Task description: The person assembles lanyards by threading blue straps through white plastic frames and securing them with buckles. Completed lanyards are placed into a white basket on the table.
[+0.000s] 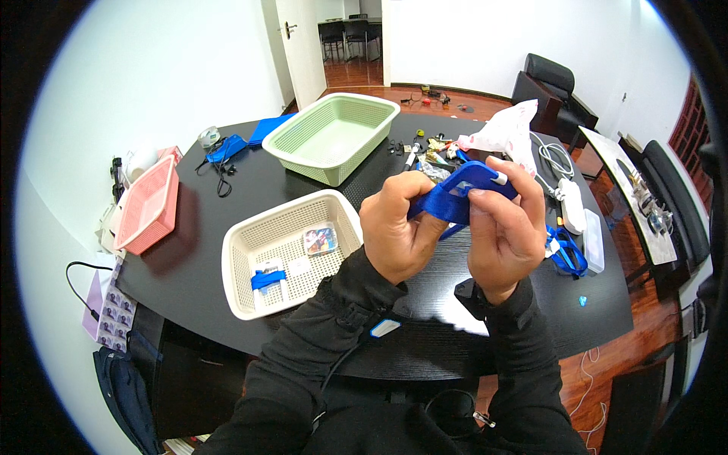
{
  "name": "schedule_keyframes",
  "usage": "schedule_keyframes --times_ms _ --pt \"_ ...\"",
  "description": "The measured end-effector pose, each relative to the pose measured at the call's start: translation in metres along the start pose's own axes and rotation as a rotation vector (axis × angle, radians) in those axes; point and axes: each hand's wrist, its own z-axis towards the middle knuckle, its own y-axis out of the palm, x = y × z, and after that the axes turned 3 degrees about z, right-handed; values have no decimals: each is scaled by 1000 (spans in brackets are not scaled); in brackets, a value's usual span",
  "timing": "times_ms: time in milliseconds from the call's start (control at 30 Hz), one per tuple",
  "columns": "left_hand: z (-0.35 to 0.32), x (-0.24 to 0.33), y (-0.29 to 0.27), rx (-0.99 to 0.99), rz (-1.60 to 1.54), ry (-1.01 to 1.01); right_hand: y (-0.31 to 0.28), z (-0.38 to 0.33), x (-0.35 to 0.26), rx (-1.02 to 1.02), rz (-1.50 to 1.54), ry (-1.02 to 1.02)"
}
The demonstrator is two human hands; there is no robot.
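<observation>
Above the dark table, my left hand (398,231) and my right hand (506,235) are raised close together. Between them is a blue lanyard (447,203), its flat strap looped around a blue piece with a white end. My left fingers are closed on the strap at its left side. Thumb and fingers of my right hand pinch the other side. Part of the lanyard is hidden behind my fingers. Left of my hands, a cream basket (235,262) holds a white item wrapped in blue strap (267,279), a colourful pack (320,240) and a small white piece (299,266).
A green basket (334,171) stands farther back, a pink one (146,220) at the left. Beyond my hands lie small clutter and a white plastic bag (506,136). At right are a white power strip (572,206), a clear box (594,241) and another blue lanyard (569,260).
</observation>
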Motion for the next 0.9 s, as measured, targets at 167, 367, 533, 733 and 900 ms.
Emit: schedule_keyframes --times_ms 167,367,533,733,900 --pt "1 -6 0 1 2 35 -2 6 -6 -99 -1 24" --pt "3 -9 3 -45 -54 43 -2 11 -7 -165 -28 23" --pt "6 -7 0 -102 -156 -90 -6 14 -7 -256 -62 71" --pt "12 -4 -4 -122 -287 -346 -1 11 0 -268 -23 155" --pt "14 -4 0 11 -280 -307 0 6 10 -277 51 267"
